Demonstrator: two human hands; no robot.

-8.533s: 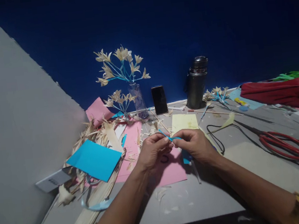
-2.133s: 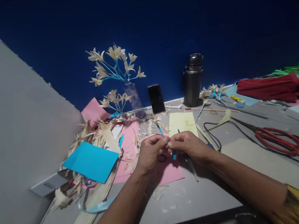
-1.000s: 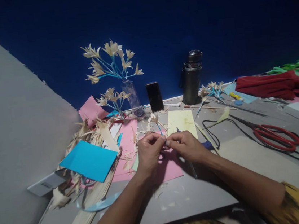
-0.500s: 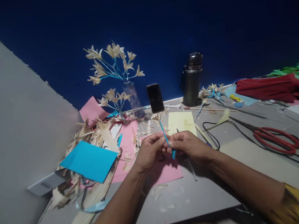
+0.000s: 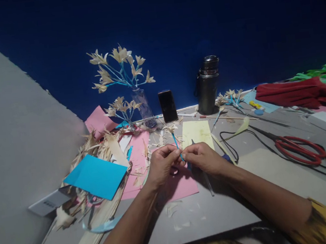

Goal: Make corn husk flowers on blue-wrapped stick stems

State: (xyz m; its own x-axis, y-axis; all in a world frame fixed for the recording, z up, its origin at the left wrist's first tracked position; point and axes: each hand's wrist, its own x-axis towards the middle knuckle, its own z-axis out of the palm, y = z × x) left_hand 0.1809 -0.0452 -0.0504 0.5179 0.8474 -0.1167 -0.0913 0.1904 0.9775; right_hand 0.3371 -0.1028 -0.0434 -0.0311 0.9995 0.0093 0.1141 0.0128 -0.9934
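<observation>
Between my two hands stands a handmade flower (image 5: 174,137) with pale, husk-like petals and a stem wrapped in blue paper. My left hand (image 5: 165,162) pinches the stem between thumb and fingers. From the other side my right hand (image 5: 201,157) grips the lower end of the stem, where a bit of the blue paper strip (image 5: 189,165) shows below the fingers. Pink paper (image 5: 183,188) lies under both hands. Beside my right hand are a yellow paper sheet (image 5: 204,129) and a thin pointed tool (image 5: 208,183), partly hidden by that hand.
Red-handled scissors (image 5: 300,150) and a black cable lie to the right. At the back stand a glass vase (image 5: 143,106) of similar flowers, a phone (image 5: 168,106) and a dark flask (image 5: 208,86). Blue paper (image 5: 97,177) rests on dried husks at left.
My fingers have shifted on the stem, and the blue strip's lower end now shows less, beneath my right hand. The view has moved slightly. Both hands keep hold of the flower.
</observation>
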